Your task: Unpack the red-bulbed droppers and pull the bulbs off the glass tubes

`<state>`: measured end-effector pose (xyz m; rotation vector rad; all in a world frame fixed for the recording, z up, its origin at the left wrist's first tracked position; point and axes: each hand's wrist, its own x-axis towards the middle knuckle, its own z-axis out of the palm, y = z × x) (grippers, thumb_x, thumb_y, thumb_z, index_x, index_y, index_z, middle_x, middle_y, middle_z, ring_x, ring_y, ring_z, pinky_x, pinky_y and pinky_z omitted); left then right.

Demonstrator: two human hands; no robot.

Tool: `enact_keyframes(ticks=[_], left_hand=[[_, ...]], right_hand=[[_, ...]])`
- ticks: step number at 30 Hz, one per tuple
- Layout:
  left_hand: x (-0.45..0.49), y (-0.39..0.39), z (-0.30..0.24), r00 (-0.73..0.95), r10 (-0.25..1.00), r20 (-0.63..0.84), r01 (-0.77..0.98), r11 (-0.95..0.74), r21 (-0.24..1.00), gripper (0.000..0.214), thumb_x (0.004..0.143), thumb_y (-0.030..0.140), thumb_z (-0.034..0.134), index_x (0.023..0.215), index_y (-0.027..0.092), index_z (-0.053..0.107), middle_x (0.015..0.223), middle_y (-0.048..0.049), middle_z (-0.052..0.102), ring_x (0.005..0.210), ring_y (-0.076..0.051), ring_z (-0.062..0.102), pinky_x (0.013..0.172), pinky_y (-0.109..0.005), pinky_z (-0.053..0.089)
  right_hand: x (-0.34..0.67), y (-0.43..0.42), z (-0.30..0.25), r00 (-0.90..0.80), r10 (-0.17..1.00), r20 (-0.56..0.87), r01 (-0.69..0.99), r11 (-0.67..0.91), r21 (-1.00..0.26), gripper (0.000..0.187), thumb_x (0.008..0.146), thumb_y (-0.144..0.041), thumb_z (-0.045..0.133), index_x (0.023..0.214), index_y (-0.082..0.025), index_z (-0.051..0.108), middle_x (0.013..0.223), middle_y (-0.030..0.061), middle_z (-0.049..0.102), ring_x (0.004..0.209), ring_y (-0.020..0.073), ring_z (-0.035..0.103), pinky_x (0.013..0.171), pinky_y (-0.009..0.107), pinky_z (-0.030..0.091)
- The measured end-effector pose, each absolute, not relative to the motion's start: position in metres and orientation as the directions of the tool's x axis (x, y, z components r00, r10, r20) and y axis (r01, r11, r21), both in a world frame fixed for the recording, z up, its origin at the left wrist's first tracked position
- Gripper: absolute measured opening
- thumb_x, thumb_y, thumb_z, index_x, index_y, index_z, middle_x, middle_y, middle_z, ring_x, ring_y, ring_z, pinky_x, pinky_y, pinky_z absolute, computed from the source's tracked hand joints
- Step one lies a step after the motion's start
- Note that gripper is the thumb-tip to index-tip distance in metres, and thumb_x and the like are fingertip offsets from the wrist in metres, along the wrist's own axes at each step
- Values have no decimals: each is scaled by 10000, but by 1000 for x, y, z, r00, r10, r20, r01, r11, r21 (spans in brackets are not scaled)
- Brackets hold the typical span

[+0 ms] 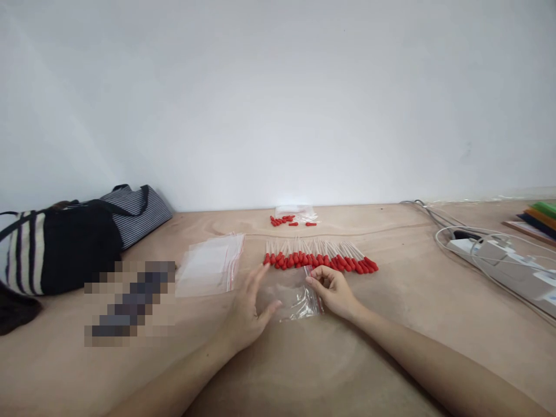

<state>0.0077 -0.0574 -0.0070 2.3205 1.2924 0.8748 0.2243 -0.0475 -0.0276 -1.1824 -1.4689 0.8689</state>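
Note:
A clear zip bag [297,302] with a red strip along its right edge lies in front of me. My right hand [333,291] pinches that edge near its far corner between thumb and fingers. At the bag's left side, my left hand [252,311] has its fingers apart and holds nothing; whether it touches the plastic I cannot tell. Just beyond the bag runs a row of thin pale sticks with red bulb-shaped tips [321,260], tips facing me. To the left lies a fanned stack of zip bags [208,263] with red strips.
Loose red tips [282,220] and a clear plastic bag [294,212] lie near the wall. Fabric bags [82,243] and a pixelated dark object [134,304] are at left. A white power strip [504,263] with cables and coloured items [541,217] are at right.

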Motion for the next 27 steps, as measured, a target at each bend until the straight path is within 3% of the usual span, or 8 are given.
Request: enact_keyframes(ticks=[4, 7, 9, 12, 14, 20, 23, 27], left_hand=[[6, -48, -21, 99, 963, 249, 473, -266, 840, 709, 749, 426, 536, 1290, 181, 147, 1191, -141, 418, 1098, -226, 471, 887, -384, 431], [8, -46, -22, 47, 983, 180, 362, -185, 914, 753, 690, 429, 589, 1258, 162, 174, 1056, -111, 495, 997, -210, 537, 836, -358, 462], [9, -45, -15, 74, 990, 123, 268, -138, 953, 724, 683, 420, 588, 1235, 168, 193, 887, -41, 546, 815, -174, 604, 737, -329, 502], [0, -35, 4, 23, 993, 117, 190, -120, 974, 661, 654, 387, 607, 1177, 184, 259, 685, 61, 512, 516, -104, 575, 525, -244, 498], [-18, -19, 20, -124, 971, 203, 215, -173, 961, 624, 628, 321, 639, 1138, 194, 305, 659, 78, 501, 468, -84, 550, 458, -192, 457], [-100, 40, 45, -314, 939, 139, 340, -26, 940, 522, 655, 94, 627, 1100, 182, 368, 633, 64, 500, 499, -98, 584, 548, -234, 495], [-123, 53, 39, -299, 937, 181, 589, 32, 808, 459, 683, 115, 591, 1100, 162, 405, 730, -8, 553, 677, -178, 618, 676, -343, 505], [-115, 45, 21, -51, 884, 464, 938, -117, 325, 333, 789, 227, 418, 1110, 155, 470, 1107, -123, 526, 1089, -269, 475, 910, -437, 372]], right_hand=[[222, -47, -24, 21, 976, 216, -38, 217, -975, 336, 636, -496, 620, 632, -182, 500, 567, -23, 513, 525, 96, 450, 535, 237, 363], [221, -46, -23, 22, 988, 151, -168, 152, -974, 351, 607, -494, 652, 643, -179, 500, 586, -17, 540, 533, 97, 475, 550, 239, 377], [221, -46, -23, 24, 992, 125, -182, 127, -975, 350, 620, -497, 640, 664, -177, 504, 602, -12, 551, 539, 100, 484, 551, 240, 383], [225, -47, -27, 25, 985, 168, -33, 169, -985, 327, 664, -477, 603, 769, -173, 543, 643, -1, 572, 579, 113, 505, 572, 247, 400], [228, -49, -31, -2, 978, 210, 129, 208, -970, 303, 691, -428, 590, 854, -174, 562, 689, 12, 595, 623, 126, 522, 597, 256, 412], [235, -47, -40, -37, 976, 213, 340, 212, -916, 213, 725, -299, 544, 898, -177, 565, 760, 31, 616, 653, 137, 538, 597, 267, 423], [233, -47, -39, -39, 972, 230, 376, 227, -898, 189, 736, -282, 522, 889, -179, 562, 747, 27, 613, 643, 134, 541, 586, 263, 426], [235, -51, -33, -101, 920, 379, 505, 376, -777, 146, 765, -254, 493, 870, -184, 566, 745, 37, 608, 664, 143, 539, 596, 274, 427]])
